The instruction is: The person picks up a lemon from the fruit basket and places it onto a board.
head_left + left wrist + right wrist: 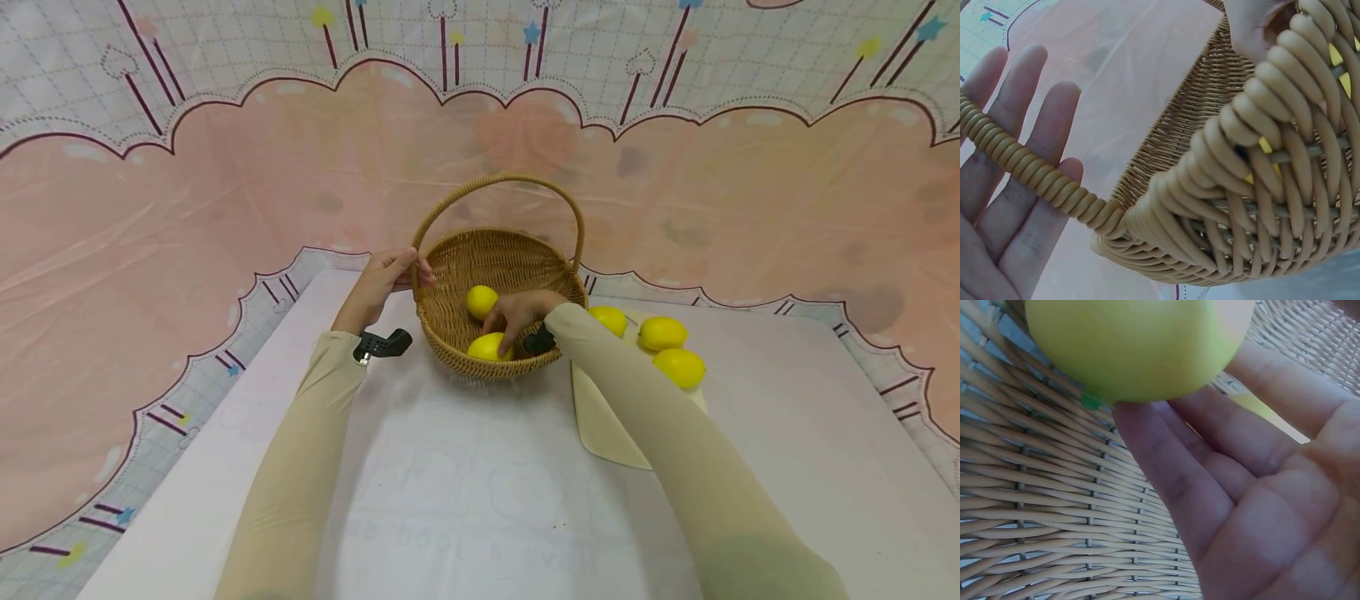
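A round wicker basket (501,250) with a tall arched handle (517,177) stands on the table. My left hand (382,279) holds the handle's left side near the rim. In the left wrist view its long fingers (1041,134) lie loosely behind the wound handle; the thumb is out of that view. My right hand (521,315) reaches down into the basket and grips a yellow lemon (487,346) at the front wall. Its fingertips touch the lemon (1138,347) beside a small green tip. Another lemon (482,302) lies behind it in the basket.
Right of the basket, a cream-coloured mat (607,425) lies partly under my right forearm. Three lemons sit on or beside it: one by the basket (609,320), a second lemon (663,333) and a third lemon (679,367). A patterned curtain (225,192) hangs behind the white table (450,500).
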Motion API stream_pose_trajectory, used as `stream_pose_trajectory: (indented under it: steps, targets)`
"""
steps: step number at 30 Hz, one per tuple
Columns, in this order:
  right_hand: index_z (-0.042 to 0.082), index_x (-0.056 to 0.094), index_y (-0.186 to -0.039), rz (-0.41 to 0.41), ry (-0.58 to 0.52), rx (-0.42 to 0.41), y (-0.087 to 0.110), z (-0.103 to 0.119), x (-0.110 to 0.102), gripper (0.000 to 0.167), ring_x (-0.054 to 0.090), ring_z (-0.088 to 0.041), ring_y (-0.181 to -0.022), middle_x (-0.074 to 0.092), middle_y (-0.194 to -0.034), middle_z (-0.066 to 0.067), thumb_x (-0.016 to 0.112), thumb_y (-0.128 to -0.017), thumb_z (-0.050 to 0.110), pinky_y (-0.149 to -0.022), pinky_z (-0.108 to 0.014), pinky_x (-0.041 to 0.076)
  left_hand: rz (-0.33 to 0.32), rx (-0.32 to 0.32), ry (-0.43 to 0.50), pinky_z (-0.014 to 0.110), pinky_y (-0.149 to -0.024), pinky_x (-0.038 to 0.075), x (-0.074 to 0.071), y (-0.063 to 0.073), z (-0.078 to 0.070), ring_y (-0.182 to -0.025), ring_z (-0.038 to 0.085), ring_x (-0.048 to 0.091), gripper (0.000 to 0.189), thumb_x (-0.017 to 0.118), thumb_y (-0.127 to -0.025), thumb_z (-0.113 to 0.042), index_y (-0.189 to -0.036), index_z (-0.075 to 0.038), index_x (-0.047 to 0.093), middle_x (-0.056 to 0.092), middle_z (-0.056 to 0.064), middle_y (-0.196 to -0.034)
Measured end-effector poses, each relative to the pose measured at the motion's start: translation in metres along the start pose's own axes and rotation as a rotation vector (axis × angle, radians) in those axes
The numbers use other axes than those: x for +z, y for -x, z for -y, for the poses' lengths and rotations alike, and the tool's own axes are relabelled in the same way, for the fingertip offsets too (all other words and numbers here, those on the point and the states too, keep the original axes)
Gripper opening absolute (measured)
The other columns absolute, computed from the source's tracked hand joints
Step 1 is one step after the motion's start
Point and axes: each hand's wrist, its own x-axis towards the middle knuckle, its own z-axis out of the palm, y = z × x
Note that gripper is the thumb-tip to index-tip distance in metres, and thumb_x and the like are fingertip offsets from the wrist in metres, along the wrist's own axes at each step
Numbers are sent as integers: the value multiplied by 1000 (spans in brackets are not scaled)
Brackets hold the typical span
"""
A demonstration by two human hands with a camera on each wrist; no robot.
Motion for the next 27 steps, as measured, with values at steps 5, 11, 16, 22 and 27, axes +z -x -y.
stream_pose_trajectory:
  steps: [5,11,16,22,27]
  targets:
    - [4,53,-132,10,-27,1,4,3,-1,48,48,-27,-128,52,-137,-14,65,-88,17,-106,-38,42,4,7,5,20,-77,55,0,1,0,-76,6,69,35,41,-100,-32,-80,-17,66,70,-8,-77]
    - [3,53,-132,16,-57,-6,5,4,-1,49,50,-26,-126,53,-136,-14,67,-86,13,-105,-37,43,3,11,10,20,-77,56,-1,1,2,-76,6,69,36,40,-101,-30,-80,-16,65,70,-7,-77]
    - [4,54,-131,12,-28,15,3,2,0,51,54,-23,-121,56,-132,-13,71,-84,16,-102,-35,46,3,11,6,20,-77,56,0,1,0,-76,6,69,36,39,-101,-30,-80,-16,66,70,-7,-77]
    - [6,54,-128,36,-57,26,-1,-1,1,51,51,-22,-120,54,-132,-11,73,-82,12,-101,-35,45,8,9,6,20,-77,55,1,1,-1,-76,6,69,37,39,-101,-29,-80,-17,66,70,-7,-77]
    - [7,55,-126,26,-39,8,-3,-1,1,51,49,-24,-125,52,-135,-10,75,-79,11,-105,-37,42,2,1,-8,20,-77,55,0,1,0,-76,5,69,37,40,-101,-31,-79,-18,66,70,-9,-76]
